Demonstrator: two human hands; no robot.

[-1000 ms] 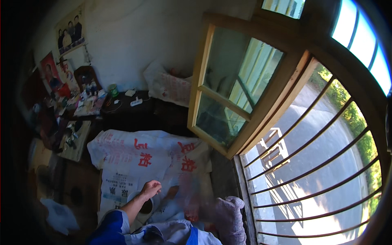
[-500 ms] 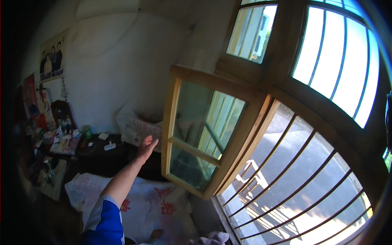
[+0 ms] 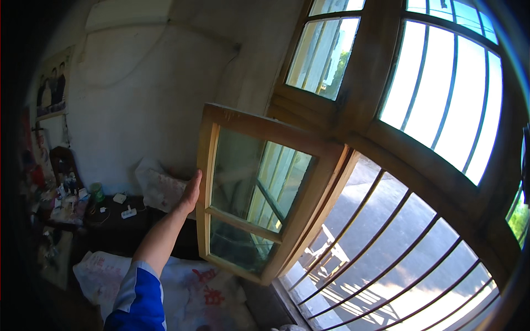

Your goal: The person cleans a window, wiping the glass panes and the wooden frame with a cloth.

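left hand [image 3: 191, 194] has reached the window sash [image 3: 243, 224]; whether its grip is closed i cannot tell

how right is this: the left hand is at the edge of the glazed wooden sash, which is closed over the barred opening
Not quite: the glazed wooden sash is not closed but stands open, left of the barred opening, as the head view shows. The left hand is indeed at its edge.

a short blue-and-grey sleeve [image 3: 144, 300], a bare forearm [image 3: 163, 234]
the sleeve is vivid blue with a pale grey panel [image 3: 126, 289] down its left side and thin light edging [image 3: 163, 303] down its right; the left hand [image 3: 192, 191], like the forearm, is uncovered.
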